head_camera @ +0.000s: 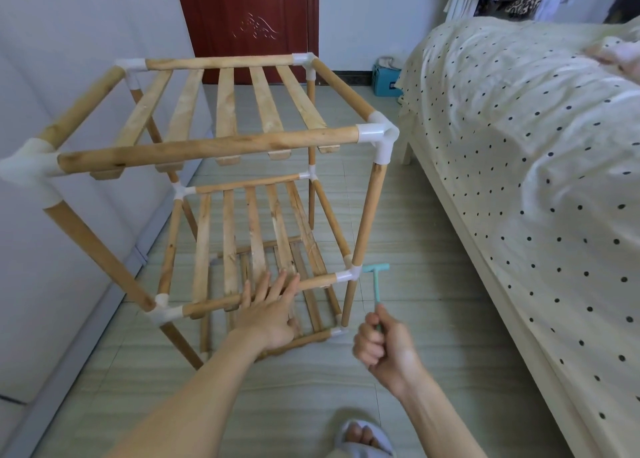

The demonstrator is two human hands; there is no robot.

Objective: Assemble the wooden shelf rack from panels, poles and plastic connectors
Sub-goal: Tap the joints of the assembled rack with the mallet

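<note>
Three slatted tiers make up the pale wooden shelf rack with round poles [221, 146], which stands on the grey tiled floor [433, 250], between the white wall [69, 59] and the bed under a cream sheet with dark dots [519, 146]. White plastic corner connectors [377, 134] join the poles at each tier.

The left hand [273, 314] reaches forward on a straight, outstretched forearm, palm down, with its fingers extended and slightly spread. They lie flat across the front pole of the rack's middle tier [311, 283], fingertips past the pole and over the slats; nothing is grasped.

The right hand [384, 345] is held near the rack's front right leg [367, 215], just off its lower part, with the wrist bent upward. Its fingers are curled into a fist around the handle of a small turquoise plastic T-shaped hammer [375, 281]. The hammer stands nearly upright, head uppermost. That head sits just beside the white connector at the middle tier's front right corner [348, 274]; whether they touch cannot be told.

Beyond the rack, a dark red wooden door [249, 14] stands in the far wall, and a blue box [386, 82] sits on the floor to the rack's far right, at the foot of the bed. Below the right forearm, nearer than the rack, a foot in a grey slipper [363, 438] shows at the lower edge.
</note>
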